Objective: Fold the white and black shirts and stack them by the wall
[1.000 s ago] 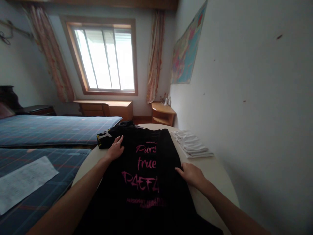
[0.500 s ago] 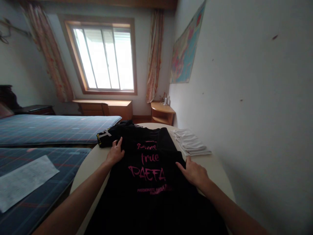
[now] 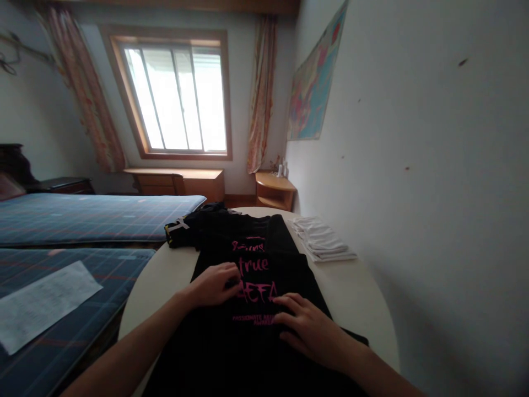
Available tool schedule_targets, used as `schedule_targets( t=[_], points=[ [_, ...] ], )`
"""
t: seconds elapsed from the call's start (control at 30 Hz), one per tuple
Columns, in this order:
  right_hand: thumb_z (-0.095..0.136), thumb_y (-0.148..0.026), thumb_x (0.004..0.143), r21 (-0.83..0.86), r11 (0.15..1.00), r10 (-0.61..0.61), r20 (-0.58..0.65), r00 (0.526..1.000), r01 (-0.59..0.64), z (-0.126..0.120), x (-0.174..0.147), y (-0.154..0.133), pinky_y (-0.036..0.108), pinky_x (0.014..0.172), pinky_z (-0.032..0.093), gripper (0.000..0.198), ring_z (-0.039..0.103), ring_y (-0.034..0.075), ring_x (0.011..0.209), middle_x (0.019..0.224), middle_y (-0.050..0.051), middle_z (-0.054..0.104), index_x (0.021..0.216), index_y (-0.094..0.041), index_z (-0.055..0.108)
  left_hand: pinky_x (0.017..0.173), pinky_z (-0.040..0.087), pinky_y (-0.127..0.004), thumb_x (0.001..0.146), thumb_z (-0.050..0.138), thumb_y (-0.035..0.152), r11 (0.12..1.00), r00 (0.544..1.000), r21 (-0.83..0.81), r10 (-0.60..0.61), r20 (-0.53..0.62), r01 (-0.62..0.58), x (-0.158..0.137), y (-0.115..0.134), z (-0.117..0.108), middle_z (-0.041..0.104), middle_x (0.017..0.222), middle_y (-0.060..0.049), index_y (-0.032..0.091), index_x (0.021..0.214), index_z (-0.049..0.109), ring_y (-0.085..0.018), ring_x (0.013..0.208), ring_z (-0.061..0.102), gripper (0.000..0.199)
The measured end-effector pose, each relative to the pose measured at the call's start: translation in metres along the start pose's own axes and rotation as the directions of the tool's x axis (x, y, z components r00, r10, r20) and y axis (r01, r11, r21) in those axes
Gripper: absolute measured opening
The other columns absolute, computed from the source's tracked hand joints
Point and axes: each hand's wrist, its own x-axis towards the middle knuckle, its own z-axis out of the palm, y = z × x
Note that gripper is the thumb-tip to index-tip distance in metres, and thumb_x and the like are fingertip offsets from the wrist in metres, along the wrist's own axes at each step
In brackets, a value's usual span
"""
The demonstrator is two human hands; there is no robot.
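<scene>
A black T-shirt with pink lettering lies spread over the round cream table, its lower part running toward me. My left hand rests over the left side of the print, fingers loosely bent, thumb apart, covering some letters. On the print's right side is my right hand, its fingers spread across the cloth. Neither hand grips anything that I can see. Behind the shirt's left shoulder sits a bunched dark garment with white and yellow trim.
Folded white cloths lie at the table's right edge, near the wall. To the left are blue plaid mattresses, one bearing a sheet of paper. A wooden desk and a corner shelf stand beyond.
Both hands have moved from the shirt's side edges inward and nearer to me, onto the printed front. The shirt's right sleeve area lies slightly differently; the other things stay put.
</scene>
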Motion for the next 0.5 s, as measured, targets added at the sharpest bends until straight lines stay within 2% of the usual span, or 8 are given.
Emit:
schedule_targets(
  t=[0.07,0.13,0.33,0.5],
  points=[
    [0.059,-0.023,0.092,-0.008,1.000,0.019,-0.013,1.000,-0.020,0.005,0.001,0.001,0.040,0.105,0.043,0.019,0.049,0.023,0.124,0.130,0.004,0.058,0.109,-0.027,0.065,0.077,0.046,-0.029,0.087,0.057,0.043,0.990,0.985,0.023,0.139,0.103,-0.142,-0.010,0.016,0.000,0.062,0.094,-0.002,0.022,0.093,0.057,-0.018,0.084,0.058,0.021],
    [0.056,-0.020,0.094,-0.018,0.999,0.031,-0.025,0.999,-0.031,0.008,0.002,0.002,0.038,0.099,0.046,0.015,0.054,0.022,0.114,0.120,0.003,0.063,0.104,-0.026,0.065,0.076,0.046,-0.030,0.083,0.064,0.044,0.976,0.969,0.067,0.196,0.148,-0.207,-0.020,0.026,0.005,0.062,0.098,-0.002,0.022,0.094,0.056,-0.019,0.087,0.059,0.025],
    [0.049,-0.019,0.097,0.107,0.994,-0.017,0.012,1.000,0.016,-0.001,-0.001,0.004,0.030,0.091,0.047,0.014,0.055,0.018,0.103,0.105,0.003,0.066,0.098,-0.023,0.062,0.078,0.046,-0.027,0.096,0.051,0.025,0.967,0.965,0.136,0.188,0.183,-0.214,-0.034,0.046,0.016,0.065,0.100,-0.002,0.022,0.095,0.056,-0.017,0.090,0.062,0.006],
    [0.051,-0.016,0.091,0.224,0.974,-0.033,0.073,0.997,0.015,-0.020,-0.012,0.005,0.029,0.085,0.047,0.012,0.056,0.017,0.094,0.094,0.003,0.066,0.094,-0.021,0.062,0.072,0.046,-0.023,0.093,0.056,0.023,0.979,0.940,-0.028,0.200,0.277,-0.201,-0.035,0.073,0.011,0.067,0.095,0.002,0.023,0.093,0.057,-0.014,0.083,0.065,0.001]
  ],
)
